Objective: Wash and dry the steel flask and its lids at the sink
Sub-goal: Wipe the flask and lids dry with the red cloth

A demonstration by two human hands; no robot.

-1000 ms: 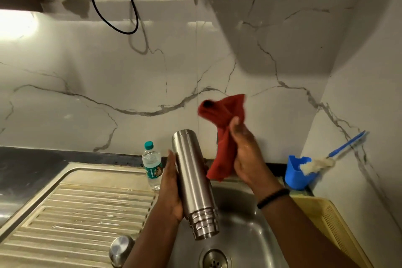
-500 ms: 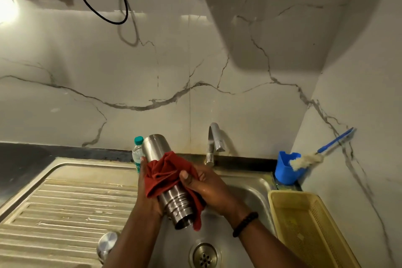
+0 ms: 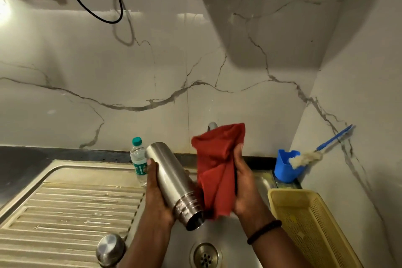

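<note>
Two hands busy over the sink (image 3: 258, 183): left hand (image 3: 157, 191) wraps the steel flask (image 3: 174, 183) mid-body, open mouth tilted down; right hand (image 3: 243, 183) clutches a red cloth (image 3: 214, 165) just beside it. Flask looks rigid, smooth, likely slippery if wet; best held round the middle. Steel lid (image 3: 109, 249) sits on the drainboard. Water bottle (image 3: 138, 159) label unreadable.

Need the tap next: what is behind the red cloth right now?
Behind the red cloth, held up by the right hand, only the tap's curved top peeks out above its upper edge. The cloth covers the rest of the tap and its base.
</note>
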